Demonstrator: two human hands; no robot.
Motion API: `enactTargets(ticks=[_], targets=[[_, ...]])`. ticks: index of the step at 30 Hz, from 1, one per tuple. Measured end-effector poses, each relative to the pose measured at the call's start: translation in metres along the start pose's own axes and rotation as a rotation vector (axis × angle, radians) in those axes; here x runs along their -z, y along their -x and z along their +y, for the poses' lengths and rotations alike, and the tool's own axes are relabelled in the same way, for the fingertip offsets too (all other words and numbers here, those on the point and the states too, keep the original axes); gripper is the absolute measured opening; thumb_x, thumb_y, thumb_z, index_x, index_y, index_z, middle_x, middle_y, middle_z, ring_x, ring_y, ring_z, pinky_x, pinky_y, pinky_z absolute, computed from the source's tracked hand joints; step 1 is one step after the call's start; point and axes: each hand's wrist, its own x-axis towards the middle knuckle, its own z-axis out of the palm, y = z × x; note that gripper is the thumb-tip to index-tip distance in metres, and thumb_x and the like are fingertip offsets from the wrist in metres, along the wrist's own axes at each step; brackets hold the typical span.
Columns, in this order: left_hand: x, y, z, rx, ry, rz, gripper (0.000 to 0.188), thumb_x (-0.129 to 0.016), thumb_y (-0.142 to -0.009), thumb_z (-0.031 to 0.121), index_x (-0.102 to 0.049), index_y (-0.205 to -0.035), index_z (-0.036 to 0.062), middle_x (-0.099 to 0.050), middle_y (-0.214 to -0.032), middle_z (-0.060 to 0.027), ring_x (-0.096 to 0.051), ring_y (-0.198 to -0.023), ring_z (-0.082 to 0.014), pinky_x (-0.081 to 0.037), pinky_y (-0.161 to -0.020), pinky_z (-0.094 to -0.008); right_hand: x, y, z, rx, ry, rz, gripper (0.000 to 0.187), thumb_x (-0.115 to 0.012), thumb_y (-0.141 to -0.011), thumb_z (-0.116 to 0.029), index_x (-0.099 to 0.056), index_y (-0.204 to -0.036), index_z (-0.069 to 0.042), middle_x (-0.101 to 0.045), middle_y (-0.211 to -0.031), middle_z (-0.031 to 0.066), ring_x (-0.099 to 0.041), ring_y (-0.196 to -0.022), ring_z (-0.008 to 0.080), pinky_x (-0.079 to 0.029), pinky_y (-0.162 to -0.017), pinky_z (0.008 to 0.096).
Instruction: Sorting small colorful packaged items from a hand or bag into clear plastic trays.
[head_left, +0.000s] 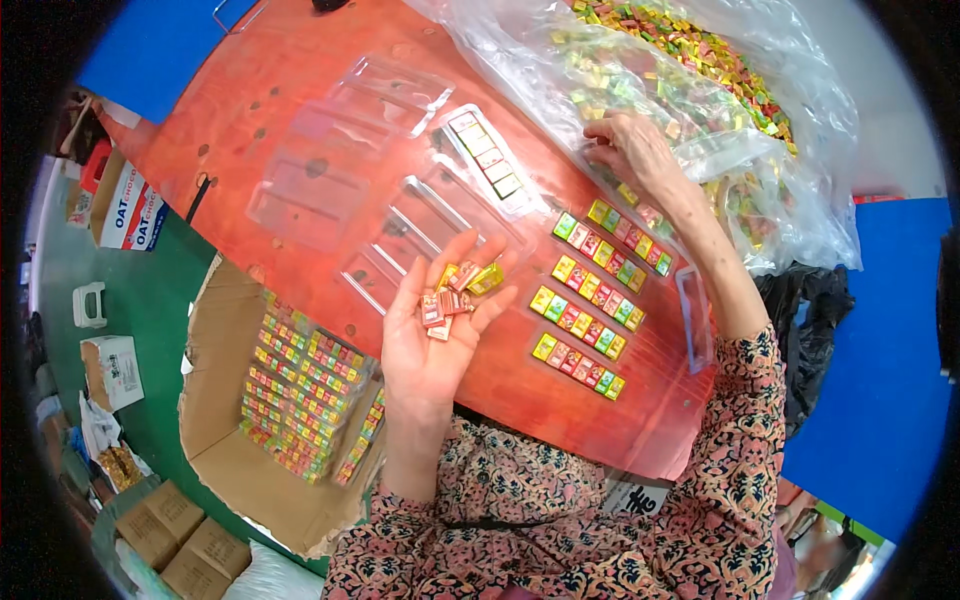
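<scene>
The two hands are well apart. The left hand [428,362] is palm up over the red desk [230,190], fingers loosely curled, probably so the small wrapped pieces [450,303] cupped in it won't spill. The right hand [637,152] is at the edge of the clear plastic bag [660,90] (whether it pinches anything, one cannot tell). Nearby, neat rows [590,322] lie side by side, presumably for easy counting.

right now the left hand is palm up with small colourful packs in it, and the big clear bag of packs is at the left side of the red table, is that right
Not quite: the head view shows the big clear bag at the right side of the red table. The left hand is indeed palm up with small colourful packs in it.
</scene>
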Motion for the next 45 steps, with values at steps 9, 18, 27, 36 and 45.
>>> enactTargets(ticks=[9, 18, 27, 36, 45], targets=[[-0.002, 0.002, -0.001, 0.007, 0.037, -0.022, 0.048, -0.033, -0.096, 0.026, -0.033, -0.130, -0.0088, -0.036, -0.132, -0.0306, -0.034, -0.125, -0.0427, -0.037, -0.100, -0.0519, 0.017, 0.011, 0.001, -0.107, -0.206, -0.030, 0.019, -0.062, -0.074, -0.007, -0.063, -0.092, 0.001, -0.061, -0.080, 0.0156, -0.061, -0.072, 0.0250, -0.046, -0.063, 0.0353], [0.006, 0.005, -0.004, 0.006, -0.045, 0.021, 0.042, -0.034, -0.096, 0.018, -0.035, -0.129, -0.0087, -0.039, -0.130, -0.0291, -0.040, -0.122, -0.0383, -0.042, -0.097, -0.0465, 0.072, 0.015, 0.059, -0.090, 0.146, 0.803, 0.015, -0.059, -0.079, -0.003, -0.065, -0.093, -0.003, -0.063, -0.083, 0.0096, -0.062, -0.072, 0.0216, -0.049, -0.064, 0.0297], [0.003, 0.000, -0.012, 0.085, -0.120, 0.216, 0.030, -0.039, -0.094, 0.016, -0.051, -0.113, -0.0046, -0.058, -0.093, -0.0169, -0.051, -0.063, -0.0149, -0.047, -0.044, -0.0202, 0.105, 0.033, 0.197, -0.615, -0.439, 0.605, 0.031, -0.060, -0.082, -0.019, -0.063, -0.106, 0.000, -0.067, -0.089, 0.0063, -0.060, -0.079, 0.0111, -0.046, -0.070, 0.0243], [-0.003, -0.001, -0.026, 0.104, -0.073, 0.330, 0.028, -0.040, -0.094, 0.014, -0.051, -0.112, -0.0049, -0.053, -0.093, -0.0174, -0.043, -0.061, -0.0149, -0.042, -0.040, -0.0169, 0.073, -0.006, 0.168, -0.263, 0.058, 0.433, 0.029, -0.068, -0.075, -0.032, -0.069, -0.092, -0.008, -0.064, -0.077, 0.0164, -0.062, -0.071, 0.0306, -0.047, -0.069, 0.0376], [0.001, 0.002, -0.025, 0.057, -0.087, 0.143, 0.038, -0.037, -0.094, 0.012, -0.039, -0.126, -0.0085, -0.042, -0.127, -0.0283, -0.050, -0.112, -0.0352, -0.048, -0.090, -0.0383, 0.097, 0.007, 0.147, -0.273, -0.236, 0.782, 0.020, -0.061, -0.084, -0.015, -0.065, -0.098, -0.003, -0.067, -0.086, 0.0067, -0.062, -0.078, 0.0132, -0.047, -0.069, 0.0249]])
